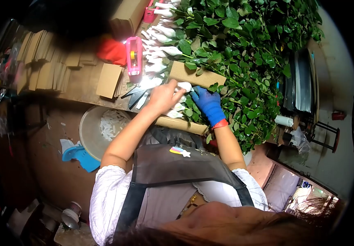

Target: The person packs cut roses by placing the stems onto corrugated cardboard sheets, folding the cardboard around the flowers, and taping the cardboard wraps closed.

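My left hand (163,97) is bare, its fingers closed around a rose head in a white net sleeve (184,86). My right hand (206,103), in a blue glove, is closed just beside that head, at the top of the stem; its fingertips are partly hidden. More white-sleeved rose heads (160,35) lie in a row beyond my hands, their leafy stems (242,53) spreading right. One corrugated cardboard strip (197,74) lies just past my hands, and another cardboard piece (181,124) is at the near edge.
A pink tape dispenser (134,57) stands left of the flowers, near a small cardboard stack (109,80). More cardboard pieces (41,76) fill the table's left side. Below the edge is a bucket (87,131) with white scraps. Dark flat sheets (301,84) stand at right.
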